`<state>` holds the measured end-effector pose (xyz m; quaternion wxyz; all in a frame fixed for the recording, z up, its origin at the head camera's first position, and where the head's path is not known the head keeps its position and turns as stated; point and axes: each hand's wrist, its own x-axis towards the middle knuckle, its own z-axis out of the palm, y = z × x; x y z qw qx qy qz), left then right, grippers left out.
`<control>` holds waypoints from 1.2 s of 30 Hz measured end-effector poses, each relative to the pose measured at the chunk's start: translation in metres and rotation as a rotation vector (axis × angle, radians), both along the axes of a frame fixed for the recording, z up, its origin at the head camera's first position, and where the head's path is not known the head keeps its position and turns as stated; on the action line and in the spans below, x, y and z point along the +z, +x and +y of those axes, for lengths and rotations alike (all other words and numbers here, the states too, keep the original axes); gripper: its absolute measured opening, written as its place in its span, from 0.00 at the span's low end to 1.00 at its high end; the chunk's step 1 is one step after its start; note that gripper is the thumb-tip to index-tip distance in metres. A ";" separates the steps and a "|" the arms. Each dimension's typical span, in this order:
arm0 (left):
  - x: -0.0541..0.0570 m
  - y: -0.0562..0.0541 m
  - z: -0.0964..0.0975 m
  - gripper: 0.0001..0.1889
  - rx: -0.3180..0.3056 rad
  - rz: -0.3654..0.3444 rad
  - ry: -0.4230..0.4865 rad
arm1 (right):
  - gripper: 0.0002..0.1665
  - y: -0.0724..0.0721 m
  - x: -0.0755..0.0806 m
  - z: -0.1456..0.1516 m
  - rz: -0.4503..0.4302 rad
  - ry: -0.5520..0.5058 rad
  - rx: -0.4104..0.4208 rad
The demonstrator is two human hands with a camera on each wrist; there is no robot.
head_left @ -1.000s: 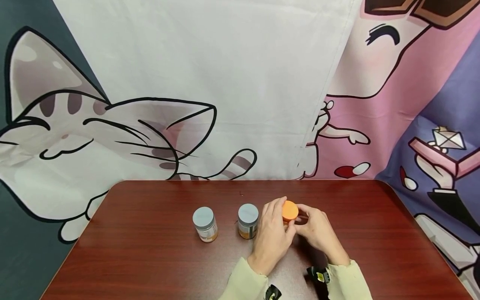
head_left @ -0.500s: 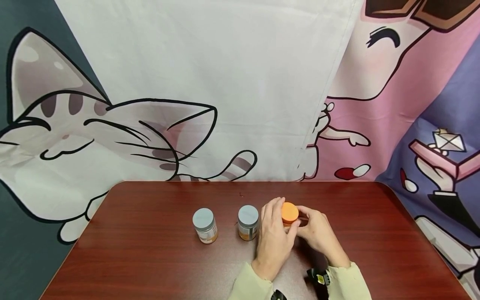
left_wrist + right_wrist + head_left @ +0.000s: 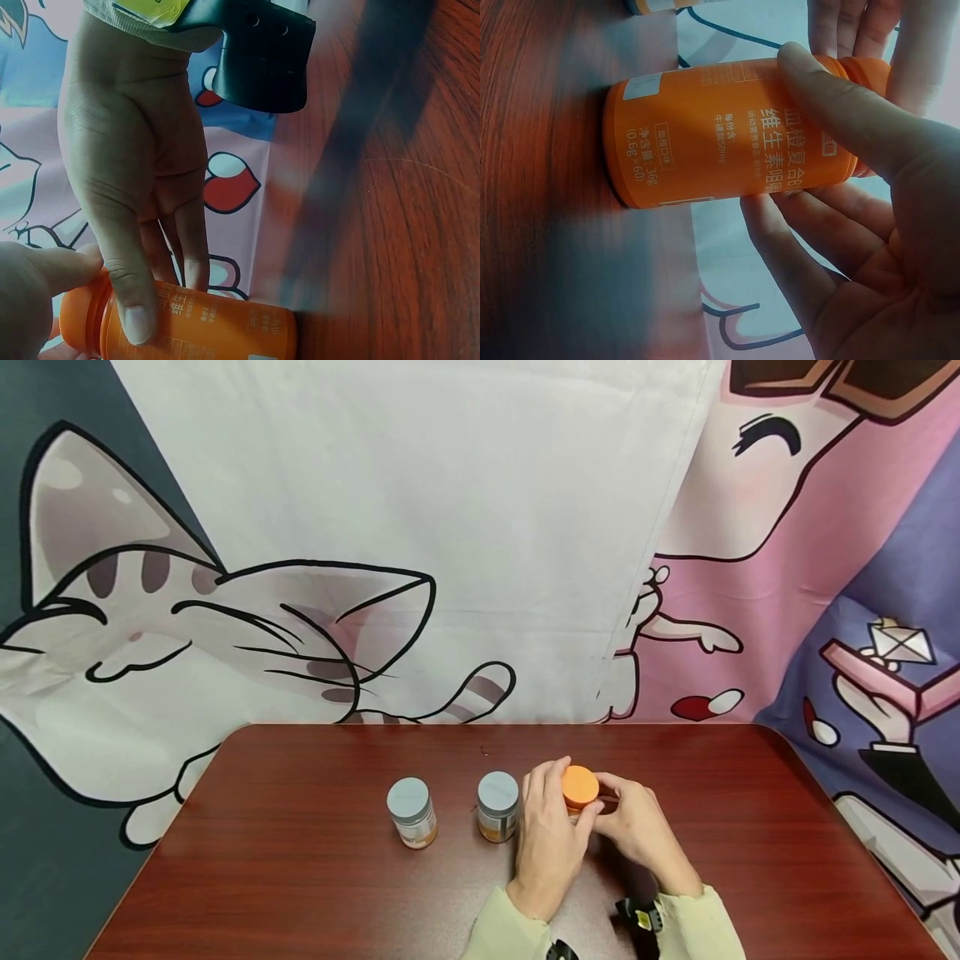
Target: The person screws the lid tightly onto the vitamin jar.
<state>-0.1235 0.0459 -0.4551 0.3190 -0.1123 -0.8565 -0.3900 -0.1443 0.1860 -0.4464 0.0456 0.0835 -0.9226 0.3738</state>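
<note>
An orange supplement bottle (image 3: 705, 135) with white printed lettering stands upright, its base at the tabletop. My left hand (image 3: 547, 839) has its thumb and fingers around the orange cap (image 3: 580, 786). Lower on the bottle, my right hand (image 3: 637, 827) grips the body, its thumb (image 3: 135, 300) on the near side and fingers on the other. In the head view the hands hide most of the bottle's body.
Two jars with grey-blue lids stand left of the hands: one jar (image 3: 497, 807) close beside the left hand, another jar (image 3: 412, 812) farther left. All rest on a reddish-brown wooden table (image 3: 300, 877). A cartoon-printed cloth (image 3: 480, 527) hangs behind its back edge.
My left hand has shifted slightly, its wrist moving a little to the right, while staying at the cap. The right hand and both jars keep their places.
</note>
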 end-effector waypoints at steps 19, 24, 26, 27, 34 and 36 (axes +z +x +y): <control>0.007 0.001 -0.007 0.32 -0.072 -0.040 -0.055 | 0.29 0.000 0.001 -0.001 -0.031 -0.002 -0.015; 0.009 0.000 -0.008 0.32 -0.089 -0.041 -0.072 | 0.29 0.001 0.001 -0.001 -0.046 -0.038 -0.012; 0.009 0.000 -0.008 0.32 -0.091 -0.037 -0.082 | 0.29 0.001 0.002 -0.001 -0.053 -0.055 -0.011; 0.009 0.000 -0.008 0.33 -0.093 -0.037 -0.084 | 0.29 0.001 0.002 -0.001 -0.055 -0.060 -0.010; 0.009 0.002 -0.009 0.35 -0.133 -0.106 -0.047 | 0.28 0.000 0.002 -0.001 -0.066 -0.042 -0.011; 0.008 0.003 -0.009 0.35 -0.128 -0.113 -0.033 | 0.28 -0.001 0.002 -0.001 -0.068 -0.031 -0.011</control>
